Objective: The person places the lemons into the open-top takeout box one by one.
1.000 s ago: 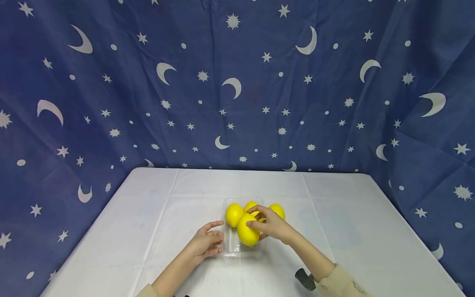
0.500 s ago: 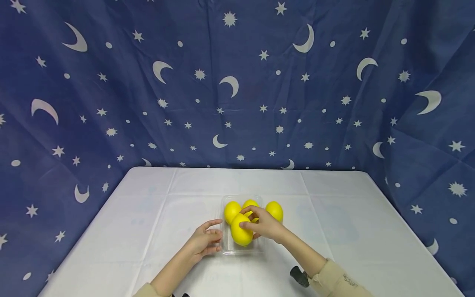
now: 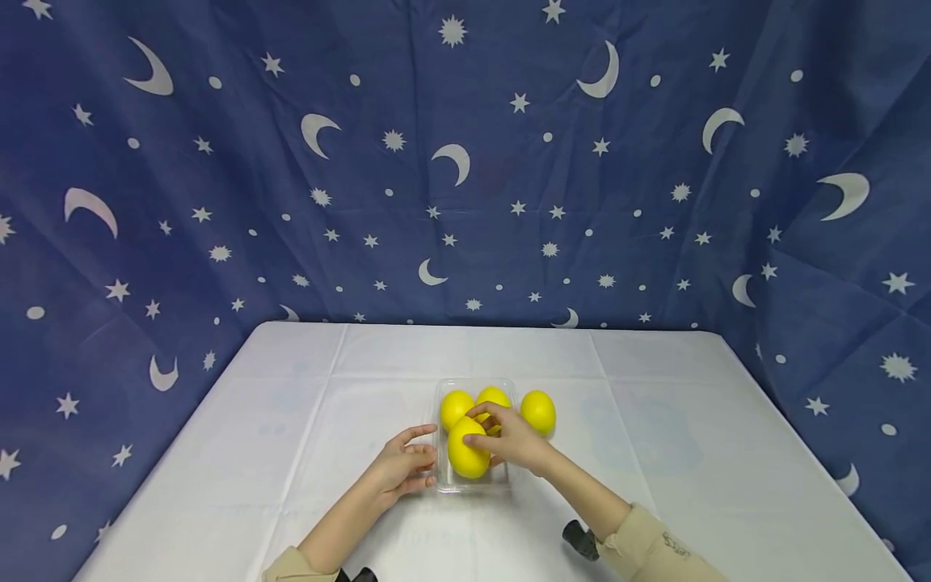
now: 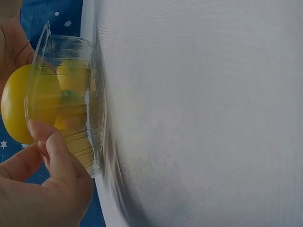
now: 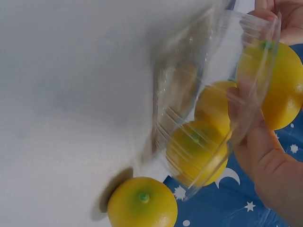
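My right hand (image 3: 512, 440) grips a yellow lemon (image 3: 468, 449) over the near part of a clear plastic container (image 3: 473, 487). In the left wrist view this lemon (image 4: 19, 104) sits at the container's open side, partly above the rim. Two more lemons lie inside the far part of the container, one at the left (image 3: 456, 409) and one partly behind my right fingers (image 3: 494, 398). With thumb and fingertips, my left hand (image 3: 403, 467) pinches the container's left rim (image 4: 31, 94). Another lemon (image 3: 538, 412) rests on the table outside the container, just right of it.
A white cloth covers the table (image 3: 349, 356), with fold lines across it. Behind and at both sides hangs a blue curtain (image 3: 494, 170) with moons and stars. A dark object (image 3: 579, 539) shows beside the right sleeve (image 3: 655, 546).
My right hand has carried the gripped lemon a little to the left over the container. My left hand stays at the container's left side. The head view has shifted slightly.
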Available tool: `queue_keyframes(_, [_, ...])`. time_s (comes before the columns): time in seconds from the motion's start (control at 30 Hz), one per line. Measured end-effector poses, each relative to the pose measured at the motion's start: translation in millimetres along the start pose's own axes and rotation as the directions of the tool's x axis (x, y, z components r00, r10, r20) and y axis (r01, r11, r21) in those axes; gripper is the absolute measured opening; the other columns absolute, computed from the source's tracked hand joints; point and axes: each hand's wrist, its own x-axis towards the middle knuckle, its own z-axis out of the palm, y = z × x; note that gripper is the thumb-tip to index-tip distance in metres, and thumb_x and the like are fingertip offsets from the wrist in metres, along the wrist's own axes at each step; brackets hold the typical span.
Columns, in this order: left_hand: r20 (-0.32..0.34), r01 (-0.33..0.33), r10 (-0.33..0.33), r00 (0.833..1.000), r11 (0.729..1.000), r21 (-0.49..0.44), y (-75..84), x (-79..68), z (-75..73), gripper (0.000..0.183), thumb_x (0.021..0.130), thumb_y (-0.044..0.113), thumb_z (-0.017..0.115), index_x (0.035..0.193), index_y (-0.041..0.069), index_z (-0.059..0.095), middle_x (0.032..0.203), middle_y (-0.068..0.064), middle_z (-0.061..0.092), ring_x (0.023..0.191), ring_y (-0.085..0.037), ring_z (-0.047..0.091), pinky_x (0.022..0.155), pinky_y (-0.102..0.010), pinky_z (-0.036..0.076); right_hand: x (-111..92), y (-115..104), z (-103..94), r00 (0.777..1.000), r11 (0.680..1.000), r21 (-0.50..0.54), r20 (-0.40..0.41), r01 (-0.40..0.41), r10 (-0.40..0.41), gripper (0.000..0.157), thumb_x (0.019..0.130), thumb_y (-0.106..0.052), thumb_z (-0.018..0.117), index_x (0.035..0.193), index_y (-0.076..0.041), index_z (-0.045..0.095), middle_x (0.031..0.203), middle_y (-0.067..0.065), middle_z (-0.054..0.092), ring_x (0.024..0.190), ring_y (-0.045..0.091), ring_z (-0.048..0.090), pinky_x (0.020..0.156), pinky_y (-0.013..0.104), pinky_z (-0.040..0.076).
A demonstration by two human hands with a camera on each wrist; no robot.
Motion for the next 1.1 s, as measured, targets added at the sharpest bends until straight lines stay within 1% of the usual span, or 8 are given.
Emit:
queue_keyframes(0.23, [0.004,0.003,-0.003,1.000,1.000,0.001,-0.9,1.5,-1.2,0.052,0.090,0.001,0.057,0.138,0.003,0.036,0.084,0.002,0.053,0.073,-0.010,0.052,0.062,-0.019,0.054,0.8,1.2,6.7,1.000,1.000,-0.016,0.010,0.011,-0.011,0.044,0.085,-0.021,0.070,0.121,-0.002,0.054,0.103,0.014,0.057,0.084,0.018,0.055,0.060,0.035,0.059])
queue_keyframes(0.33, [0.002,0.002,-0.002,1.000,1.000,-0.004,-0.9,1.5,-0.7,0.053,0.090,0.000,0.057,0.138,0.003,0.036,0.084,0.002,0.053,0.072,-0.010,0.053,0.062,-0.019,0.054,0.9,1.9,9.0,1.000,0.999,-0.027,0.008,0.024,-0.024,0.043,0.085,-0.020,0.070,0.120,-0.002,0.053,0.101,0.013,0.056,0.082,0.018,0.053,0.059,0.033,0.058])
queue_keyframes(0.5, [-0.007,-0.001,0.001,1.000,1.000,-0.008,-0.7,0.6,0.1,0.053,0.090,-0.001,0.057,0.138,0.003,0.036,0.083,0.003,0.053,0.071,-0.009,0.053,0.061,-0.019,0.054,3.7,5.8,13.3,0.999,0.998,-0.061,0.010,0.034,-0.034,0.040,0.085,-0.022,0.070,0.114,-0.002,0.051,0.093,0.010,0.054,0.070,0.015,0.049,0.056,0.028,0.055])
queue_keyframes(0.57, [-0.008,0.000,0.000,1.000,1.000,-0.009,-0.2,-0.1,0.2,0.053,0.090,0.000,0.057,0.138,0.003,0.037,0.083,0.003,0.053,0.071,-0.009,0.053,0.061,-0.019,0.054,5.4,8.2,15.4,0.999,0.996,-0.078,0.010,0.040,-0.040,0.039,0.085,-0.022,0.070,0.112,-0.001,0.050,0.090,0.008,0.053,0.067,0.014,0.047,0.054,0.024,0.053])
queue_keyframes(0.67, [-0.007,0.001,-0.001,1.000,1.000,-0.009,0.1,-0.4,0.4,0.052,0.090,0.000,0.057,0.138,0.003,0.037,0.085,0.002,0.053,0.071,-0.009,0.053,0.062,-0.019,0.054,6.3,10.6,18.0,0.999,0.993,-0.107,0.002,0.051,-0.051,0.038,0.085,-0.021,0.070,0.109,0.001,0.050,0.089,0.008,0.052,0.068,0.014,0.045,0.054,0.019,0.046])
queue_keyframes(0.73, [-0.011,0.002,-0.003,1.000,1.000,-0.009,0.4,-0.6,0.9,0.052,0.090,0.000,0.058,0.138,0.003,0.037,0.086,0.001,0.054,0.071,-0.009,0.053,0.061,-0.019,0.054,6.2,11.6,19.1,0.999,0.991,-0.128,-0.002,0.050,-0.051,0.038,0.085,-0.021,0.070,0.109,0.001,0.050,0.091,0.008,0.052,0.068,0.014,0.046,0.053,0.017,0.044])
queue_keyframes(0.9, [-0.029,0.003,-0.003,1.000,1.000,-0.003,0.3,-0.1,1.2,0.052,0.090,0.000,0.058,0.137,0.004,0.039,0.087,-0.002,0.055,0.072,-0.010,0.053,0.061,-0.020,0.054,5.5,12.2,19.7,0.999,0.989,-0.140,0.006,0.040,-0.040,0.039,0.085,-0.023,0.070,0.109,0.000,0.050,0.092,0.008,0.051,0.064,0.013,0.047,0.051,0.017,0.047])
queue_keyframes(1.1, [-0.023,0.004,-0.004,1.000,1.000,-0.001,0.4,0.3,1.2,0.052,0.090,0.000,0.058,0.138,0.003,0.038,0.086,0.000,0.053,0.072,-0.010,0.052,0.060,-0.020,0.054,4.1,12.2,18.3,0.999,0.985,-0.165,0.017,0.046,-0.044,0.040,0.085,-0.024,0.070,0.111,0.000,0.051,0.095,0.009,0.054,0.065,0.013,0.047,0.053,0.018,0.046])
